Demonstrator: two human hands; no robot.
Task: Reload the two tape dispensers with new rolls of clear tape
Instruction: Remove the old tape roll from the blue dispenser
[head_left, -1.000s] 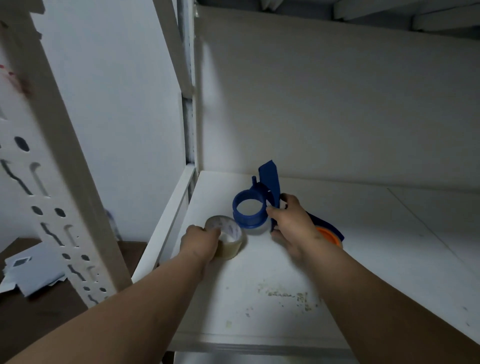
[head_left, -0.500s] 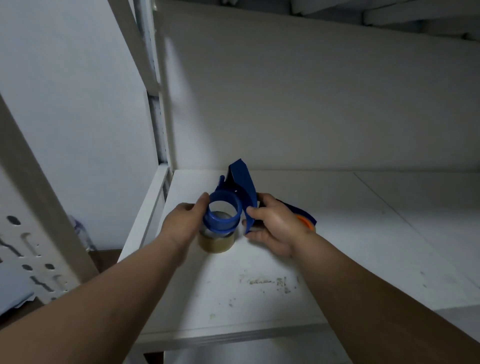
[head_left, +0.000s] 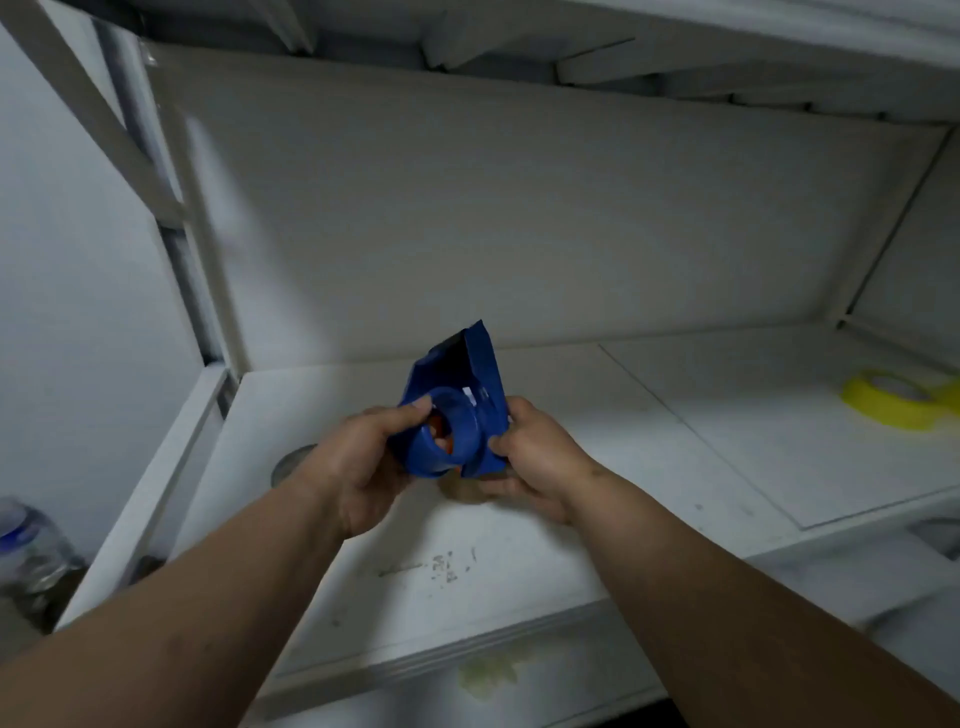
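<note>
Left hand (head_left: 358, 467) grips the blue tape dispenser (head_left: 457, 415) from the left, thumb pressed on the rim of its round hub and fingers curled beneath. Right hand (head_left: 535, 457) pinches the dispenser's flat blue body from the right, fingers closed on its edge. Both hold it raised above the white shelf (head_left: 519, 571).

Hard to make out: orange shows through the hub opening, its shape unclear. A pale brownish patch (head_left: 465, 491) lies under the dispenser between the 2 hands, mostly covered, and cannot be identified. Behind the left wrist a greyish round object (head_left: 288, 465) is largely hidden.

Against the frame 0.5 s ago: the clear tape roll then held at the hub by the left hand is no longer seen there, and the hub now faces the camera.

Far right of the right hand, a yellow tape roll (head_left: 893, 397) lies flat on the shelf. White back panel, speckled marks near the shelf's front edge; a blurred clear container (head_left: 28, 551) sits low, left of the left forearm.
</note>
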